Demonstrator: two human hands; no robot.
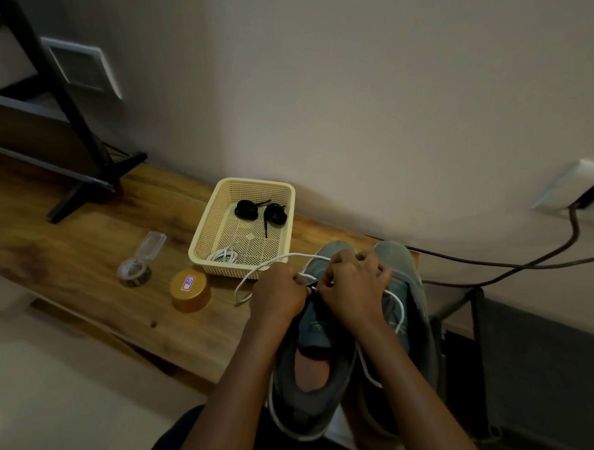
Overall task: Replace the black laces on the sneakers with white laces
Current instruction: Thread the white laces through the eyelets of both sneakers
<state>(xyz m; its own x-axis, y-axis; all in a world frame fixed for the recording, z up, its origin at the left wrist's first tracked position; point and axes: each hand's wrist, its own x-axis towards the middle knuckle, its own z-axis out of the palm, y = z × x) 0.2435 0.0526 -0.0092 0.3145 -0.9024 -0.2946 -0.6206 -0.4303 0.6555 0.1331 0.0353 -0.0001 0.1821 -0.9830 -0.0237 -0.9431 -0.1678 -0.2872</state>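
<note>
Both forearms [241,380] bare to the frame's lower edge; dark clothing [176,444] over the lap

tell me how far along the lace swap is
Done: two black laces lie coiled in the basket. In hand: left hand and right hand pinch a white lace on one sneaker. Left: the second white lace sits bundled in the basket.

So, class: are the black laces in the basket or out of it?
In: two black laces lie coiled on the basket floor.
</note>
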